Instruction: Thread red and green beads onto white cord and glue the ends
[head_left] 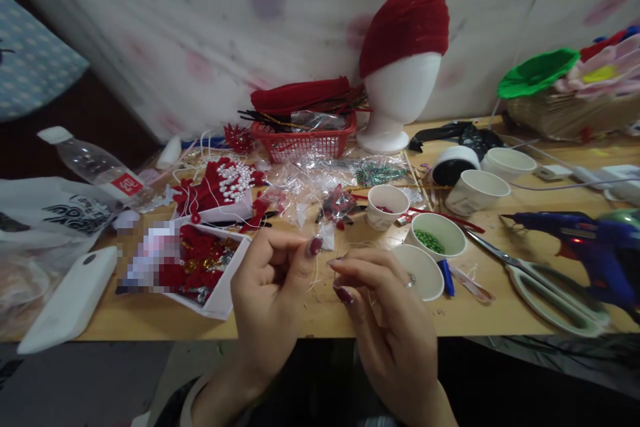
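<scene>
My left hand (273, 293) is raised over the front of the table, thumb and forefinger pinched together. What sits in that pinch is too small to make out. Close beside it, my right hand (393, 303) has its thumb and fingertips drawn together around a fine thread (336, 269), of which only faint strands show. A pale thread end (315, 273) hangs between the two hands. Just behind my right fingers stands a white paper cup (431, 273), partly hidden by them. Another paper cup holds green beads (429, 240), and a smaller cup (389, 203) has dark red bits inside.
Scissors (545, 293) and a blue glue gun (575, 240) lie at right. A white box (220, 303) of red and gold pieces, a phone (70, 300) and a bottle (100, 167) are left. Behind stand a red basket (305, 145) and a foam head (405, 93).
</scene>
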The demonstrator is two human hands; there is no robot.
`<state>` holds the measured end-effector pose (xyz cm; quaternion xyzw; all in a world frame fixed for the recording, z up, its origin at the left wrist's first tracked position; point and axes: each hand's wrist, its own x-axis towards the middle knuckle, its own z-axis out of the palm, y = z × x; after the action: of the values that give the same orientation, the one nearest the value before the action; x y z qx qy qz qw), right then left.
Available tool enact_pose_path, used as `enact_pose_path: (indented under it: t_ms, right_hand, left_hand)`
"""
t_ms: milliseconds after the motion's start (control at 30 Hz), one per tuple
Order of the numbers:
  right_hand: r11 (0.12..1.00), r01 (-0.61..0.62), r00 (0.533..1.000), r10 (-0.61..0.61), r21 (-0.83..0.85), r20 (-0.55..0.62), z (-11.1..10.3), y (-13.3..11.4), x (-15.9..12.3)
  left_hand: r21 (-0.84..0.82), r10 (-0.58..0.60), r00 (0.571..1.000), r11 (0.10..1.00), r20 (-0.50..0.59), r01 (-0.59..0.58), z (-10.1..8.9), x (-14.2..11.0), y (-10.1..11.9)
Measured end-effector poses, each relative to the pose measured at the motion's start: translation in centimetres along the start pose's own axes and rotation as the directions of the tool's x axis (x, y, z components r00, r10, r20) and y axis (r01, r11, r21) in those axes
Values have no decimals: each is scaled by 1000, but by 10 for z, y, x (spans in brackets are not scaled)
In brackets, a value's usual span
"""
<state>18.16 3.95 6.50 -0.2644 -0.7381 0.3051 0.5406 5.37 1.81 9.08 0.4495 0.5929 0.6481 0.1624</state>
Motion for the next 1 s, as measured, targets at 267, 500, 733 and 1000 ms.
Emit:
enact_pose_path:
  t_ms: [267,500,733,1000]
  right_hand:
    - [1000,16,1000,-17,15,19,7,2,1]
    - [998,7,1000,-7,-56,11,12,4,-1]
    - [995,20,999,-23,-98,-22,13,3,-2]
    - [989,0,998,-9,-147,-61,11,4,-3]
  left_hand:
    - [-23,-16,999,1000,46,17,2,-2,3]
    - [-19,47,997,999,59,-46,5,-3,4]
    - [60,75,997,995,0,-75,6,-9,7]
    - [81,69,997,995,-46,-65,8,-12,5]
